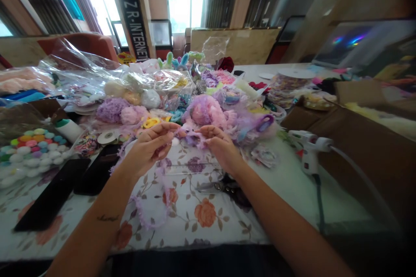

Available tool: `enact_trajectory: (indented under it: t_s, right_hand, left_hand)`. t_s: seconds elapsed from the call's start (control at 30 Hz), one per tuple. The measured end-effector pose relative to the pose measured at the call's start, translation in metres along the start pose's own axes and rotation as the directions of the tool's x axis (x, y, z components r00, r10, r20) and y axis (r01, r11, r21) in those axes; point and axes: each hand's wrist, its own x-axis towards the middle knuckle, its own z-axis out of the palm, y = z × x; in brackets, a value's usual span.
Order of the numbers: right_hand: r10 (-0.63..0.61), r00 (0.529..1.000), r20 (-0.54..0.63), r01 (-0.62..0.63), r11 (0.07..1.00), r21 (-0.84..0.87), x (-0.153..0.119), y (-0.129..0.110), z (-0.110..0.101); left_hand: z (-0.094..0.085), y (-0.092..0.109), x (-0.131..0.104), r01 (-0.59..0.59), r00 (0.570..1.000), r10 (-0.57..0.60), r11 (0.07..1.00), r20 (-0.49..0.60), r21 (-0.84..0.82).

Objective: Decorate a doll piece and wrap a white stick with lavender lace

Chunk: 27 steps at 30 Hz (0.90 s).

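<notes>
Both hands meet over the middle of the table, pinching a fuzzy lilac yarn (195, 135) between them. My left hand (155, 140) has its fingers closed on one side of the strand. On the other side, my right hand (221, 145) grips it with thumb and fingertips. A loose length of the same yarn trails down onto the flowered cloth (185, 220) below my left hand. Just beyond the fingers sits a pink and lilac fluffy yarn ball (203, 110). Scissors (227, 188) with dark handles lie under my right forearm, partly hidden.
Two black phones (53, 194) lie at left, near a bag of coloured pompoms (34, 149). A white glue gun (308, 149) with a cord stands at right, before a cardboard box (351, 138). Craft materials in clear plastic bags (97, 73) heap across the back.
</notes>
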Motion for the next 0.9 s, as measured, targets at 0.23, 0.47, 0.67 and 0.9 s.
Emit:
enact_trajectory:
  t_s: [0.23,0.47,0.67,0.9]
  right_hand:
    - [-0.007,0.994,0.105,0.014,0.998,-0.068,-0.008,0.0,0.004]
    - [0.164,0.793,0.586,-0.187,0.982,-0.021,-0.021,0.004,0.009]
    - [0.257,0.67,0.697,-0.281,0.956,-0.083,-0.029,-0.018,0.011]
    - [0.413,0.526,0.743,-0.292,0.909,-0.298,-0.036,-0.031,0.019]
  left_hand:
    - [0.028,0.011,-0.016,0.055,0.989,-0.062,0.997,0.135,0.056]
    - [0.032,-0.005,-0.009,-0.083,0.996,0.076,0.975,0.045,0.204]
    - [0.011,-0.024,-0.002,-0.241,0.869,0.494,0.481,-0.033,0.843]
    - [-0.007,-0.035,-0.006,-0.06,0.991,0.135,0.403,0.005,0.913]
